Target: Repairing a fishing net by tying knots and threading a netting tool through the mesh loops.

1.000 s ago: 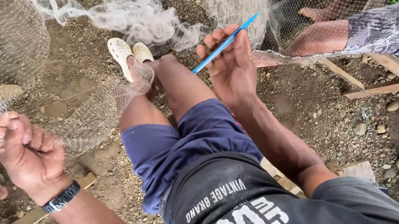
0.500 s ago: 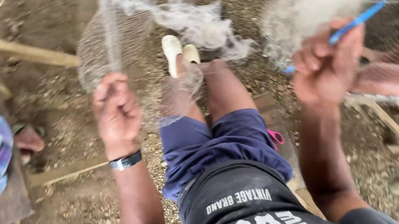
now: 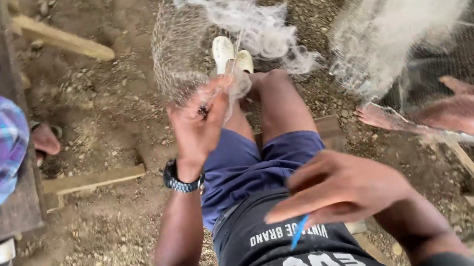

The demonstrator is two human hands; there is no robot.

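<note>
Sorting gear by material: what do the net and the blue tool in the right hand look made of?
Net: thin pale translucent mesh, probably nylon line, bunching whitish. Blue netting needle: smooth, uniformly bright, likely plastic; mostly hidden under the right hand.

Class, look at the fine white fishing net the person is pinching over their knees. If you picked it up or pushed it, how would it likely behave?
Probably floppy: the net drapes and bunches in soft folds where the left hand pinches it. Likely light for its size, since its thin open mesh shows the ground through. It may well snag, as strands cling around the sandal.
</note>
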